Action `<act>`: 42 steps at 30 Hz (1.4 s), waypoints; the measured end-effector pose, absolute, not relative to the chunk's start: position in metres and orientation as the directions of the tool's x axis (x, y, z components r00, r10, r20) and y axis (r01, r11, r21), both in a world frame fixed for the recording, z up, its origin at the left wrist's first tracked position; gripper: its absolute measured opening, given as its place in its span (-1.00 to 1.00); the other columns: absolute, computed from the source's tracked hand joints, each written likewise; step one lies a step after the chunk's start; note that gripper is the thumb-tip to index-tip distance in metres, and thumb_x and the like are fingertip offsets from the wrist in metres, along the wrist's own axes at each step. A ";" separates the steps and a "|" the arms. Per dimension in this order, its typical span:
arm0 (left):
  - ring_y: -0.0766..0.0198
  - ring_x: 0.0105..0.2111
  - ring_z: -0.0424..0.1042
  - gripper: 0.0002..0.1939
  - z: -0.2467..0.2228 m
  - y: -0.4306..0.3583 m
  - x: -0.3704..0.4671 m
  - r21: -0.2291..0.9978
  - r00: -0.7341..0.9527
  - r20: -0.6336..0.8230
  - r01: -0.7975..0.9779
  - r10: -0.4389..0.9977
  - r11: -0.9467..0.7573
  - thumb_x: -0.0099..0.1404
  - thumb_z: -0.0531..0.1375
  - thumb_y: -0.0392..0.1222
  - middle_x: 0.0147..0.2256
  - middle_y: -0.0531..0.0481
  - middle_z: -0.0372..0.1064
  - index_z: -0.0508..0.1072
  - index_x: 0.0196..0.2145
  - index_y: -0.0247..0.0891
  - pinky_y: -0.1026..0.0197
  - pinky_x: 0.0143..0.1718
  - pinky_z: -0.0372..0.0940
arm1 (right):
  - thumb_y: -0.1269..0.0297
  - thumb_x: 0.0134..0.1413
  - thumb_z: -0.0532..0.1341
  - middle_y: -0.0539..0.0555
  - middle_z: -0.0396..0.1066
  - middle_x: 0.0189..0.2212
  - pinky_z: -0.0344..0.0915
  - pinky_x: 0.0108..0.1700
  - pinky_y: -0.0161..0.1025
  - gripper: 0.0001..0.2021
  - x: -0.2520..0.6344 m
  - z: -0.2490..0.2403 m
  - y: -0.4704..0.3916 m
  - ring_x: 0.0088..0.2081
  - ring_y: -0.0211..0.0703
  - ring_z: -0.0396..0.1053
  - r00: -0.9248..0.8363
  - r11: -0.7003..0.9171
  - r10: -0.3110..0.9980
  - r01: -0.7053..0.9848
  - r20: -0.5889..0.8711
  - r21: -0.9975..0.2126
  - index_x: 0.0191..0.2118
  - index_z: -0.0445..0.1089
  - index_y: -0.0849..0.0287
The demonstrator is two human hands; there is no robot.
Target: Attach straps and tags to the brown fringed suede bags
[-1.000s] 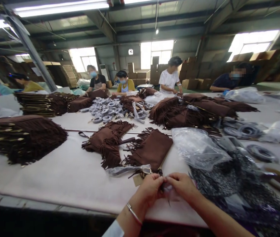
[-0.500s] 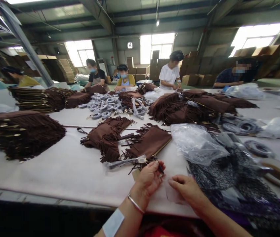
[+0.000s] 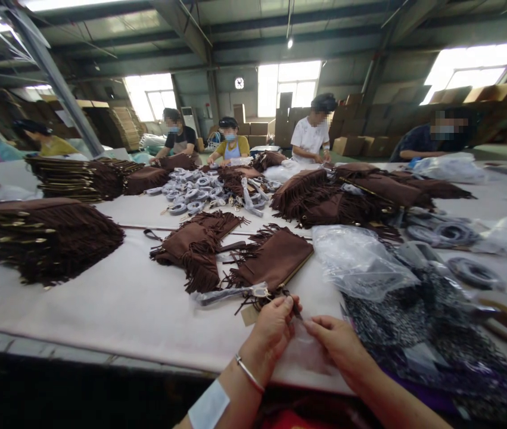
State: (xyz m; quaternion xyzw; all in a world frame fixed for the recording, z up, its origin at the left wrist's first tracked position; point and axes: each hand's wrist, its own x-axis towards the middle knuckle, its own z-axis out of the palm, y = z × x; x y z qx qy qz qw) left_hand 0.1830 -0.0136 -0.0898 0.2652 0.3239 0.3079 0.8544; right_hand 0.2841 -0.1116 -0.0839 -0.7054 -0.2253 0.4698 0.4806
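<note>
My left hand (image 3: 275, 325), with a bracelet at the wrist, pinches a dark strap end (image 3: 295, 307) at the near corner of a brown fringed pouch (image 3: 275, 259). My right hand (image 3: 336, 342) is closed on the edge of a thin clear plastic piece (image 3: 309, 348), close to the left fingertips. A plastic-wrapped grey strap (image 3: 229, 293) with a gold ring lies along the pouch's near side. Beside it is a small tan tag (image 3: 249, 316). Another brown fringed pouch (image 3: 193, 244) rests just to the left.
Stacked brown pouches (image 3: 52, 238) stand at the left. Wrapped strap coils (image 3: 195, 189) and more pouches (image 3: 324, 196) lie farther back. Clear plastic bags (image 3: 360, 259) and black-and-white patterned material (image 3: 441, 322) cover the right side. Several people work across the white table (image 3: 114, 316).
My right hand has moved left, up against the strap end and my left fingertips, with the plastic. My left fingers have closed in more. The view has shifted slightly.
</note>
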 end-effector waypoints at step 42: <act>0.21 -0.51 0.39 -0.85 -0.082 -0.032 0.189 0.749 0.392 -0.584 -0.077 0.711 0.658 0.11 0.22 -0.13 -0.49 -0.04 0.41 0.39 -0.39 -0.27 0.15 -0.48 0.30 | 0.17 -0.18 0.29 -0.14 0.22 -0.75 0.00 -0.66 -0.41 -0.79 0.294 -0.090 -0.033 -0.71 -0.38 0.13 0.367 -0.425 0.819 -0.131 -0.442 -0.896 -0.52 0.33 0.21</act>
